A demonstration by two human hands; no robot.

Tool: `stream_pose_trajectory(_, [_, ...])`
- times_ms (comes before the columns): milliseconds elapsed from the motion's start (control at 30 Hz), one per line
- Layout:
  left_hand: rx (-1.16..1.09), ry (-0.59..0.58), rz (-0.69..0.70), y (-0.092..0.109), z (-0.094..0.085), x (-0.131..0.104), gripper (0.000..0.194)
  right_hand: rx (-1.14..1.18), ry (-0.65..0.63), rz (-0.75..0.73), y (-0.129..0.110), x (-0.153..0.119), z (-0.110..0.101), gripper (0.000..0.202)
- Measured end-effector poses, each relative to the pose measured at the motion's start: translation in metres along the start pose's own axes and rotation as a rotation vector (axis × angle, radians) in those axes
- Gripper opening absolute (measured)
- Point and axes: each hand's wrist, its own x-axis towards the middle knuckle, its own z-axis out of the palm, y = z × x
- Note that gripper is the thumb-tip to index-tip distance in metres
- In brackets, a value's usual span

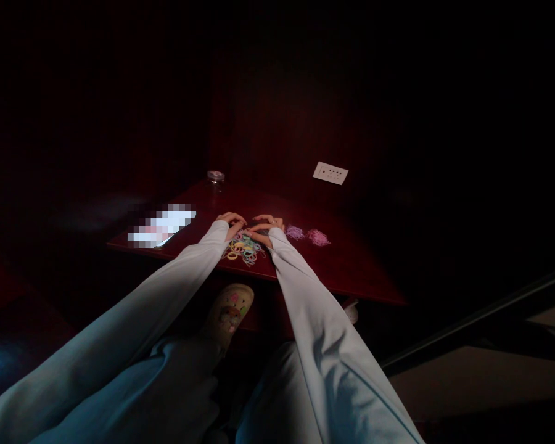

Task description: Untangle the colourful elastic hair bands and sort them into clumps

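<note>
Handling the bands (240, 248) well likely calls for a light fingertip touch, teasing 1 free at a time so its neighbours don't snag or spill over the table's (351, 274) near edge. The pile lies just below the left hand (232, 223) and right hand (267, 230). Both arms reach forward and converge, fingers bent inward, the 2 hands near each other; whether either grips a band, I cannot tell.
</note>
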Motion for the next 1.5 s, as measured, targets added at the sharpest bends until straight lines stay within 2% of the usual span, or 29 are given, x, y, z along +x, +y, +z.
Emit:
stream_pose_trajectory(133, [0.001, 0.020, 0.004, -0.002, 0.003, -0.001, 0.016, 0.058, 0.070, 0.029, 0.004, 0.003, 0.000, 0.012])
stream_pose_trajectory(233, [-0.015, 0.046, 0.017, -0.005, 0.007, -0.001, 0.017, 0.083, 0.199, 0.096, 0.010, 0.008, -0.005, 0.018])
stream_pose_trajectory(367, [-0.024, -0.003, 0.076, -0.007, 0.008, -0.002, 0.017, 0.010, 0.451, 0.351, 0.019, 0.012, -0.017, 0.025])
stream_pose_trajectory(467, [-0.019, -0.051, 0.106, -0.005, 0.005, -0.003, 0.018, -0.081, 0.535, 0.478, 0.026, 0.011, -0.024, 0.027])
stream_pose_trajectory(767, [-0.002, -0.077, 0.087, 0.001, 0.002, -0.005, 0.017, -0.253, 0.393, 0.389, 0.036, 0.015, -0.020, 0.032])
stream_pose_trajectory(867, [-0.011, -0.089, 0.101, -0.002, 0.003, -0.004, 0.018, -0.255, 0.399, 0.343, 0.044, 0.016, -0.016, 0.038])
stream_pose_trajectory(967, [-0.016, -0.075, 0.090, -0.005, 0.004, -0.003, 0.017, -0.171, 0.451, 0.358, 0.051, 0.016, -0.013, 0.041])
stream_pose_trajectory(1033, [-0.024, -0.060, 0.082, -0.006, 0.006, -0.002, 0.017, -0.111, 0.497, 0.384, 0.051, 0.016, -0.012, 0.040])
stream_pose_trajectory(1100, [-0.051, -0.061, 0.112, -0.005, 0.007, -0.003, 0.019, -0.079, 0.489, 0.370, 0.046, 0.014, -0.011, 0.036])
stream_pose_trajectory(1300, [-0.096, -0.089, 0.227, 0.001, 0.007, -0.008, 0.025, 0.006, 0.129, 0.044, 0.020, -0.001, -0.018, 0.021])
stream_pose_trajectory(1500, [-0.054, -0.157, 0.234, 0.001, 0.001, -0.014, 0.025, 0.019, 0.033, -0.053, 0.012, -0.021, -0.023, 0.010])
